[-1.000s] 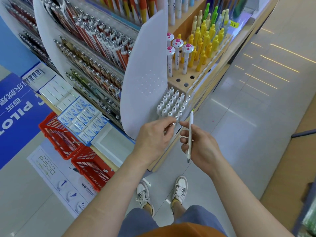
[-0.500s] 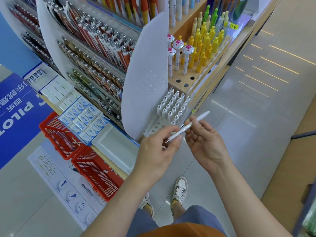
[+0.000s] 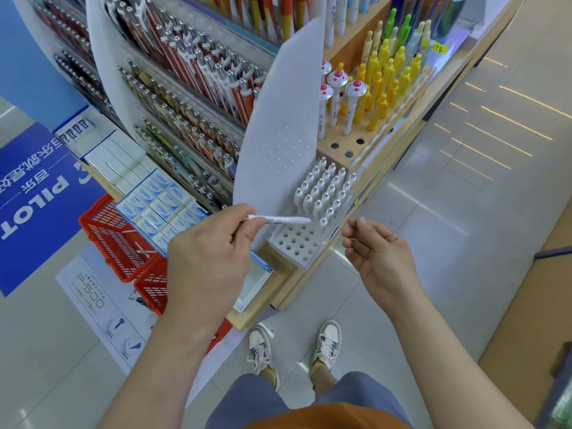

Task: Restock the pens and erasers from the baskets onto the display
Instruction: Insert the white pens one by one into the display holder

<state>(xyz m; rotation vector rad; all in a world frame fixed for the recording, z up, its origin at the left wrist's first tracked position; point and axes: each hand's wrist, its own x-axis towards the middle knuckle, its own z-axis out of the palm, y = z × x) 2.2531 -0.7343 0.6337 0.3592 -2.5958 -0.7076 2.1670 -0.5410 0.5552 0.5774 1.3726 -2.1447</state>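
My left hand pinches a white pen that lies nearly level, its tip pointing right just above the white perforated pen holder. Several white pens stand in the holder's far rows; the near holes are bare. My right hand hovers to the right of the holder, fingers loosely curled, holding nothing. Two red baskets sit on the floor at the lower left, below rows of boxed erasers.
A curved white divider panel rises just left of the holder. Behind it stands a wooden block with yellow and mushroom-topped pens. Racks of pens fill the left shelves. Open tiled floor lies to the right.
The white pen has passed from my right hand to my left. My right hand has let go and drawn back to the right; the pen now lies level over the holder.
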